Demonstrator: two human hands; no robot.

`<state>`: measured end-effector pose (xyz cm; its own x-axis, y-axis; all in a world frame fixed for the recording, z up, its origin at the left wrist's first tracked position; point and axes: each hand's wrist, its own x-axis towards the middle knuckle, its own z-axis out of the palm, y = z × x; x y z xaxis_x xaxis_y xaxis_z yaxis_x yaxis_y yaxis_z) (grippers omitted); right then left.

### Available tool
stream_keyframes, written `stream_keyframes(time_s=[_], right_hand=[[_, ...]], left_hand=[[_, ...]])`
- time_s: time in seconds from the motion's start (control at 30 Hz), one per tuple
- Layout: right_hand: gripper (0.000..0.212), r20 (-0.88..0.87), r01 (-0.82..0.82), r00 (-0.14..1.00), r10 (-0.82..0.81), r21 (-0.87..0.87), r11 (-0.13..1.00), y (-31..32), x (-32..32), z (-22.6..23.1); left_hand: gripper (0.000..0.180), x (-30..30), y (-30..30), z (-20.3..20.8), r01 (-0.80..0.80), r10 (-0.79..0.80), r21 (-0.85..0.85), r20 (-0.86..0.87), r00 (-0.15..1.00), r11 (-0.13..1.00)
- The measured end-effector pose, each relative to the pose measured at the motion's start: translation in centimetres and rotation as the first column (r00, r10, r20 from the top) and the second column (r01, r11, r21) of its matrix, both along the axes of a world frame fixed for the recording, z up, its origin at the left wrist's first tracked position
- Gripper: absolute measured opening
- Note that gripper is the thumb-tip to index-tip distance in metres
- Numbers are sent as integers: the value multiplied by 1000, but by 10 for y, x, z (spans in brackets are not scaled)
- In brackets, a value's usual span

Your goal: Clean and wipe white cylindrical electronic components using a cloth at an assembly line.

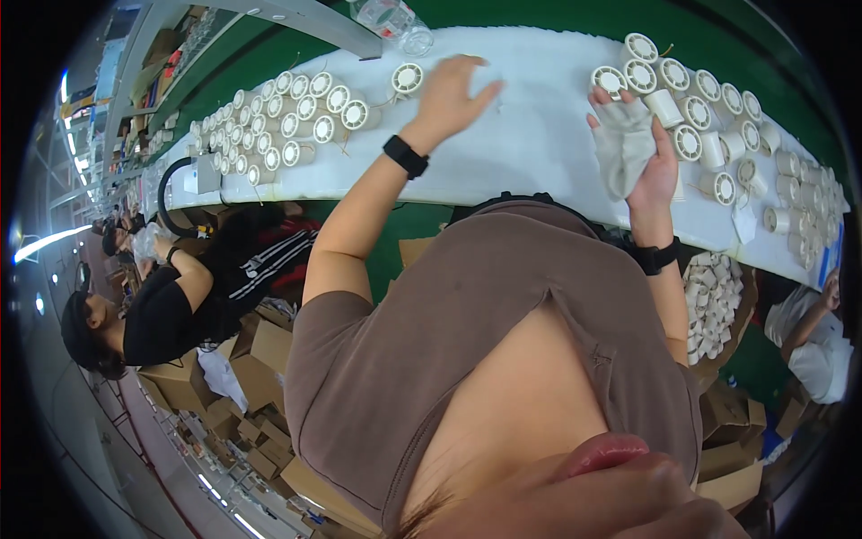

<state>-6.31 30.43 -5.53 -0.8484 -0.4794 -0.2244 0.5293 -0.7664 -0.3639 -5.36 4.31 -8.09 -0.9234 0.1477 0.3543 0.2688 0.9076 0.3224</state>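
My left hand (453, 99) is over the white worktop with its fingers spread and nothing in it. Beside it stands a single white cylinder (407, 79) with a slotted round end and a thin wire. My right hand (660, 171) is palm up near the right group of cylinders. It holds a crumpled grey-white cloth (624, 148) across the palm, with bare fingertips and thumb showing past its edges. Whether part of it is worn like a glove, I cannot tell. Close by the thumb lies a tipped white cylinder (664, 108).
Rows of cylinders (292, 121) fill the worktop's left part, and more (708, 85) crowd the right. A clear plastic bottle (395, 25) is at the far edge. Cartons (260, 359) and a box of white parts (712, 305) stand below. A co-worker in black (162, 314) is at left.
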Motion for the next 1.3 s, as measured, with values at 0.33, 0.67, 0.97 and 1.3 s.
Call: stream_keyframes(time_s=[0.33,0.67,0.97,1.3], right_hand=[[44,-533,154,812,239,590,793,-17,2,13],[38,-106,-92,986,127,288,953,-9,-3,-9],[29,-204,-120,944,259,516,848,-10,-2,-22],[28,-272,44,958,88,443,895,-7,-5,-13]], left_hand=[[29,-6,97,22,1,-614,915,270,741,404],[20,-7,99,31,-123,-510,916,320,799,382],[19,-9,92,27,-219,-264,954,270,926,207],[26,-3,93,30,-332,-423,938,341,840,97]])
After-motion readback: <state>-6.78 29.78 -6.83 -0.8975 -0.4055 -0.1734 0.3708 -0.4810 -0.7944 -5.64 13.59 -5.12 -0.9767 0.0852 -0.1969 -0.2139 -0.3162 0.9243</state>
